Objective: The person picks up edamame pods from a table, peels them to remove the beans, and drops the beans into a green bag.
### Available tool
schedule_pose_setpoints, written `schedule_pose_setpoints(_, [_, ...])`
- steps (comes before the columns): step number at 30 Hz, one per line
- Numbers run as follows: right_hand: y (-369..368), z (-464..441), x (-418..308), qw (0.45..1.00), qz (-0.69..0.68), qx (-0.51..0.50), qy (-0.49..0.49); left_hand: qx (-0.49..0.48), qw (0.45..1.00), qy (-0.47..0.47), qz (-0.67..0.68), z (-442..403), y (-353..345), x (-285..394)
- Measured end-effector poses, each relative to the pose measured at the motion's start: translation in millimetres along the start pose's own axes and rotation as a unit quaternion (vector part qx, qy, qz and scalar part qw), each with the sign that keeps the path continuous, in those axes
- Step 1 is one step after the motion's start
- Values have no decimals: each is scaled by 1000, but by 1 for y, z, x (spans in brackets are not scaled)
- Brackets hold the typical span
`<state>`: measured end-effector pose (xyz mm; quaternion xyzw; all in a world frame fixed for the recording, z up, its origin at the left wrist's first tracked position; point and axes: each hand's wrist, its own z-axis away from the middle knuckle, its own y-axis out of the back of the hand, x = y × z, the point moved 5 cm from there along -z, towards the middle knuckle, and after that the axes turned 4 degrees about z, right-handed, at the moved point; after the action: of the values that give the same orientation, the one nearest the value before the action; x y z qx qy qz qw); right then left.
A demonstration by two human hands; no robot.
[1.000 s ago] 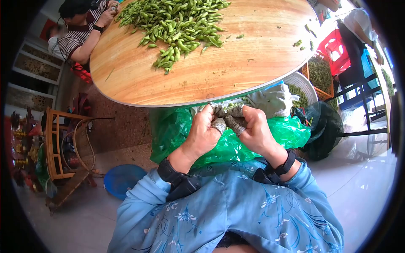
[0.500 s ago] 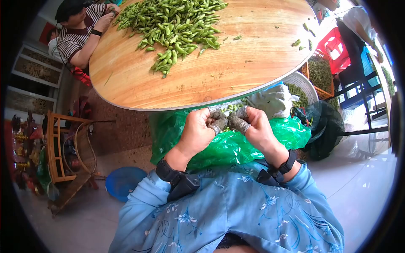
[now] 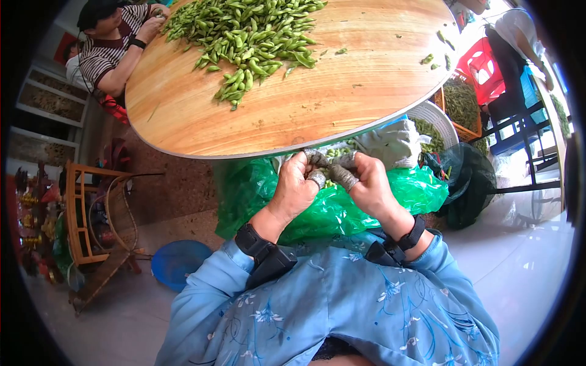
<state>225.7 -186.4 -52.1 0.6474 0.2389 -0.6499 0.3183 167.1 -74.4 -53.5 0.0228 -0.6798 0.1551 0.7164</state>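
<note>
- Left hand (image 3: 294,192): thumb and forefinger drawn together, grey coverings (image 3: 317,177) on both; whether a pod is pinched there cannot be told.
- Right hand (image 3: 372,185): likewise narrowed and covered, its tips meeting the left's; contents hidden.
- Green pods (image 3: 244,46): one large heap on the far side of the table (image 3: 348,91), a few strays toward the right edge.
- Green plastic bag (image 3: 378,207): spread below the hands, above the lap.
- Shelled beans (image 3: 339,152): just beyond the fingertips, by the table edge.
- Blue basin (image 3: 180,263): on the floor, left.
</note>
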Motion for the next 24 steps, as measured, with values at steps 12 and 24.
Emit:
schedule_pose_setpoints(12, [207,36,28,774,569,267,-80,-57,725,-40,-685,11,46,-58])
schedule_pose_setpoints(24, [-5,-84,116,863,493,-52,96,-270,815,139,-494,42,28,-106])
